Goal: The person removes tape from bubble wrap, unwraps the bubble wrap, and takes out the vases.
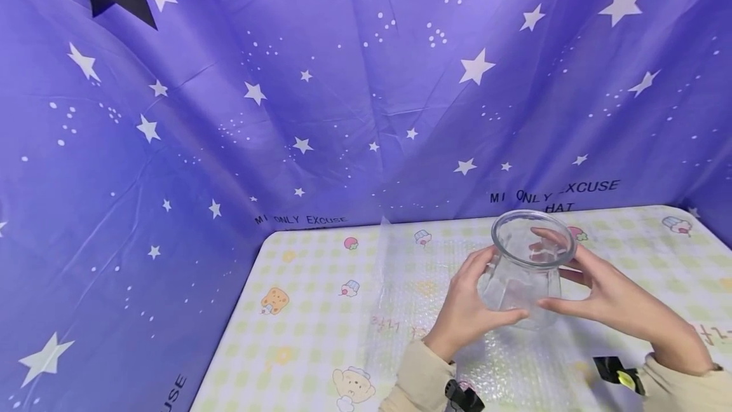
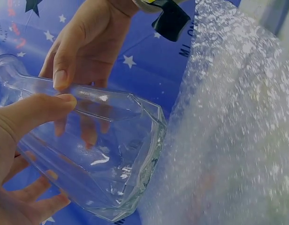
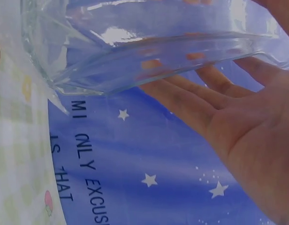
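Note:
A clear glass vase (image 1: 516, 286) with a round, flared rim and a faceted body is held upright between both hands on the right side of the head view. My left hand (image 1: 466, 304) grips its left side, thumb across the near face and fingers around behind. On the opposite side, my right hand (image 1: 614, 297) holds it with the thumb in front and the fingers spread along the back. In the left wrist view the two thumbs lie close together on the glass (image 2: 95, 154). The vase's flat-cut base (image 3: 55, 70) shows in the right wrist view.
A sheet of bubble wrap (image 1: 400, 285) lies on the table under and left of the vase. The table has a checked cloth (image 1: 240, 348) with cartoon prints. A purple star-patterned curtain (image 1: 343, 113) hangs along the back and left side.

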{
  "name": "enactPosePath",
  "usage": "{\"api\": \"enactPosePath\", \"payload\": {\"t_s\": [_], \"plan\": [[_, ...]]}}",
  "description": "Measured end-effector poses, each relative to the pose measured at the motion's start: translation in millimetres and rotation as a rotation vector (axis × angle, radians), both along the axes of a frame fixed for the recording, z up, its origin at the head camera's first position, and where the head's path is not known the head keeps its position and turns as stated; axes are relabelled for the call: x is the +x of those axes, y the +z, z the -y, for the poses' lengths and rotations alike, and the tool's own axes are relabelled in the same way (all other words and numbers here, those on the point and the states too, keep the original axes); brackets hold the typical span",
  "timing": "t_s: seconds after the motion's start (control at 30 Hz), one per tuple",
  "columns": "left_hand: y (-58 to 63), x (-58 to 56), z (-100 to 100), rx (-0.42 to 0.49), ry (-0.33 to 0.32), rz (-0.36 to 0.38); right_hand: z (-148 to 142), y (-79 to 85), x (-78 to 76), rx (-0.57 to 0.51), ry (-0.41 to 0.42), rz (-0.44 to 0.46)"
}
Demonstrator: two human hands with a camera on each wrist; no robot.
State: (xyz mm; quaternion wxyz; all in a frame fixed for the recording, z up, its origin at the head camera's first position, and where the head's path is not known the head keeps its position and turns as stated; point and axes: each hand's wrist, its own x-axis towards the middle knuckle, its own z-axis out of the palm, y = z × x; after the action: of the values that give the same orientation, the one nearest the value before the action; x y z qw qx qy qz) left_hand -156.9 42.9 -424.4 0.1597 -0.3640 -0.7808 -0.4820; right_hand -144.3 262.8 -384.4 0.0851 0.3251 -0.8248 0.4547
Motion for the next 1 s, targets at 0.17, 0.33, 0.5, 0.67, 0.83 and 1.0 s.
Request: {"api": "enactPosePath", "payload": {"t_s": [0.17,0.33,0.5,0.67,0.83,1.0], "plan": [[0.4,1.5,-8,-0.004,0.005,0.022,-8,1.4,2.7,0.010,-0.031,0.009],[1.2,1.6,-17,-0.021,0.012,0.022,-17,3.2,4.9,0.006,-0.067,0.019],[2.2,2.0,-27,-0.019,0.005,0.024,-27,3.7,7.6,0.015,-0.121,0.042],[2.3,1.9,-36,-0.021,0.009,0.020,-34,3.6,12.4,0.046,-0.206,0.124],[0.3,2.1,-43,-0.022,0.014,0.012,-40,1.9,14.1,0.051,-0.235,0.129],[-0.1,0.9,-48,-0.043,0.023,0.009,-44,2.9,13.5,0.059,-0.228,0.104]]}}
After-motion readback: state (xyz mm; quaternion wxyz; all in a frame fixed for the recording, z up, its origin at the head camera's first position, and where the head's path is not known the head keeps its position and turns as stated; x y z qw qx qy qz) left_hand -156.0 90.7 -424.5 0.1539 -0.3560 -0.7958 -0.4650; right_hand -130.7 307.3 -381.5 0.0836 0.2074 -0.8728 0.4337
